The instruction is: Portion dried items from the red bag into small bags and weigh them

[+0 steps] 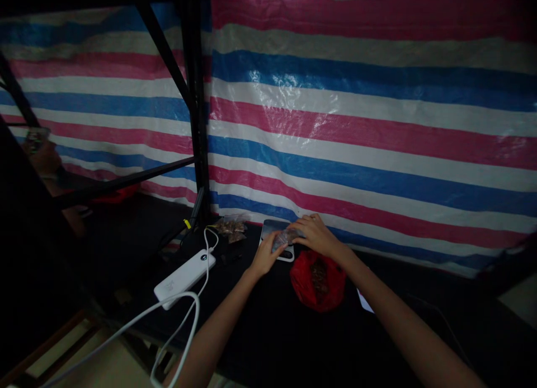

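A small clear plastic bag point(282, 239) is held between my two hands, just over a white flat device like a small digital scale point(272, 228). My left hand point(265, 256) pinches the bag's near left side with thumb and fingers. On the bag's right side, the fingers of my right hand point(314, 234) close on it. The bag's contents are too dark to make out. Right below my right hand stands an open red plastic bag point(302, 284) with small brown pieces point(319, 279) inside.
Several small filled clear packets point(231, 228) lie left of the scale. A white power bank point(184, 277) with a white cable point(197, 309) lies nearer. Black frame posts point(195, 108) and a striped plastic sheet point(369, 130) stand behind. Another person's hand point(45, 159) shows at far left.
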Tool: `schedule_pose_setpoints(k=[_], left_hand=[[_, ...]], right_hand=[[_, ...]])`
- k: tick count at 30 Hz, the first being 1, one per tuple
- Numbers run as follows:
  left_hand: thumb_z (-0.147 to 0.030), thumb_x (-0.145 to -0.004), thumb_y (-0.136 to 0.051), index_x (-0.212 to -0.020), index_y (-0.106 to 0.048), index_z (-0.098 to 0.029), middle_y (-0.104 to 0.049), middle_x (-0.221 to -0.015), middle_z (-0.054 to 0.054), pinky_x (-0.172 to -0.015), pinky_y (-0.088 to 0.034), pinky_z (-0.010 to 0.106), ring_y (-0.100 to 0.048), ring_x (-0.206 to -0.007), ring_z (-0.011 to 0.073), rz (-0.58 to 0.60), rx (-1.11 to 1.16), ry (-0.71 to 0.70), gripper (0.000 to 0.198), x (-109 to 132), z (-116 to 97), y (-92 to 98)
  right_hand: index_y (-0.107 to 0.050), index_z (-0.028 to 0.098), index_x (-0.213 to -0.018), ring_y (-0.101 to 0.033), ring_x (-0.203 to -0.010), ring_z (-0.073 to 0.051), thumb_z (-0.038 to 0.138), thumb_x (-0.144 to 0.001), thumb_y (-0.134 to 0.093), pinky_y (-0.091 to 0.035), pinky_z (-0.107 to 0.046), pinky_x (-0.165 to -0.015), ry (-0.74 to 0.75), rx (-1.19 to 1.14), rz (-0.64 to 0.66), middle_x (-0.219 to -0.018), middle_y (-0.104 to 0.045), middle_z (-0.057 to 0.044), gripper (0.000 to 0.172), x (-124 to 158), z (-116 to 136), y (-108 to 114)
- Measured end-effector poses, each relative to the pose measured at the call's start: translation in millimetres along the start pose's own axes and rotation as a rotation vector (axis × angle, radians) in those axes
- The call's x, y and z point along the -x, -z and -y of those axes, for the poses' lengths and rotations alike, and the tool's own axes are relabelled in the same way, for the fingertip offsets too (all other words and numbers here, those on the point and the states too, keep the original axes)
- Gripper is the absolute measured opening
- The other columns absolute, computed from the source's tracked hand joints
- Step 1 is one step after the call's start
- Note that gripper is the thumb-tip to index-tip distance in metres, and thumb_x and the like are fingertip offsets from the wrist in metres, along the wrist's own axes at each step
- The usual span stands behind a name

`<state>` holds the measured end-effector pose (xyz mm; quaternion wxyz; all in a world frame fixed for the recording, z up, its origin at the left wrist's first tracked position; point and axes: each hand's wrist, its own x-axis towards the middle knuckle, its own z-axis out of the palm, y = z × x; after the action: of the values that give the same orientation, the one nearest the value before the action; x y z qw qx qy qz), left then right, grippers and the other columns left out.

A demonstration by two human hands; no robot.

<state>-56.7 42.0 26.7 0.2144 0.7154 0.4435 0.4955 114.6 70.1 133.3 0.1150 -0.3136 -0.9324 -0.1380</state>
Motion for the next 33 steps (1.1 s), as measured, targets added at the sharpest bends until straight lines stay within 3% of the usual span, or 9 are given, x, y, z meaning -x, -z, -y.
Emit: schedule_pose_setpoints(k=[7, 11, 17, 22, 25, 29, 33], left_hand=[[-0.033, -0.081, -0.047, -0.111, -0.045, -0.017, -0.055, -0.108, 0.007, -0.087, -0.039, 0.031, -0.051, -0.099, 0.0177, -0.056, -0.006, 0.004, 0.034, -6.8, 2.6, -1.2], [-0.034, -0.081, -0.047, -0.111, -0.045, -0.018, -0.055, -0.109, 0.006, -0.087, -0.039, 0.031, -0.051, -0.099, 0.0177, -0.075, 0.004, -0.02, 0.034, -9.8, -2.5, 1.5], [-0.04, -0.079, -0.049, -0.111, -0.047, -0.019, -0.055, -0.109, 0.006, -0.089, -0.037, 0.034, -0.05, -0.101, 0.0197, -0.029, -0.127, -0.045, 0.039, -35.1, 1.8, 7.6], [-0.043, -0.077, -0.049, -0.111, -0.048, -0.017, -0.054, -0.111, 0.008, -0.091, -0.034, 0.037, -0.047, -0.104, 0.0223, 0.088, -0.366, -0.079, 0.043, -76.5, 31.2, 1.6], [-0.044, -0.074, -0.054, -0.108, -0.051, -0.015, -0.055, -0.11, 0.011, -0.093, -0.03, 0.042, -0.045, -0.106, 0.0257, 0.182, -0.477, -0.054, 0.045, -89.9, 44.1, -4.6], [-0.046, -0.071, -0.056, -0.112, -0.047, -0.015, -0.048, -0.117, 0.012, -0.097, -0.021, 0.049, -0.039, -0.112, 0.0271, 0.135, -0.514, -0.094, 0.052, -80.2, 35.8, -9.6], [-0.045, -0.084, -0.034, -0.099, -0.055, -0.016, -0.056, -0.1, 0.011, -0.089, -0.032, 0.041, -0.049, -0.1, 0.0236, 0.088, -0.557, -0.103, 0.038, -39.9, 3.0, -15.5]], right_hand=[[-0.055, 0.021, -0.099, -0.047, -0.091, -0.023, 0.024, -0.083, -0.046, -0.028, -0.036, -0.078, 0.173, 0.257, 0.014, -0.09, -0.06, -0.007, 0.019, -13.9, 11.5, 14.5], [-0.052, 0.019, -0.106, -0.047, -0.095, -0.022, 0.016, -0.085, -0.038, -0.029, -0.035, -0.082, 0.221, 0.285, 0.012, -0.096, -0.059, -0.008, 0.025, -13.9, 12.0, 24.0], [-0.049, 0.021, -0.111, -0.044, -0.104, -0.024, 0.028, -0.082, -0.047, -0.031, -0.037, -0.087, -0.108, 0.07, -0.095, -0.111, -0.054, -0.008, 0.03, 22.7, -3.9, 23.9], [-0.053, 0.023, -0.102, -0.052, -0.097, -0.019, 0.027, -0.077, -0.054, -0.038, -0.03, -0.083, -0.185, -0.229, 0.086, -0.103, -0.058, -0.003, 0.026, 80.9, -10.1, -9.7], [-0.054, 0.022, -0.099, -0.056, -0.091, -0.019, 0.019, -0.076, -0.053, -0.041, -0.028, -0.077, -0.265, -0.198, 0.18, -0.101, -0.06, -0.004, 0.024, 107.8, -11.4, -32.2], [-0.054, 0.017, -0.102, -0.057, -0.092, -0.023, 0.012, -0.077, -0.049, -0.042, -0.033, -0.077, -0.307, 0.042, 0.242, -0.105, -0.06, -0.01, 0.026, 121.1, -17.0, -46.7], [-0.055, 0.016, -0.099, -0.058, -0.092, -0.023, 0.004, -0.078, -0.038, -0.042, -0.036, -0.077, -0.262, 0.21, 0.196, -0.103, -0.061, -0.012, 0.029, 112.9, -19.9, -53.1]])
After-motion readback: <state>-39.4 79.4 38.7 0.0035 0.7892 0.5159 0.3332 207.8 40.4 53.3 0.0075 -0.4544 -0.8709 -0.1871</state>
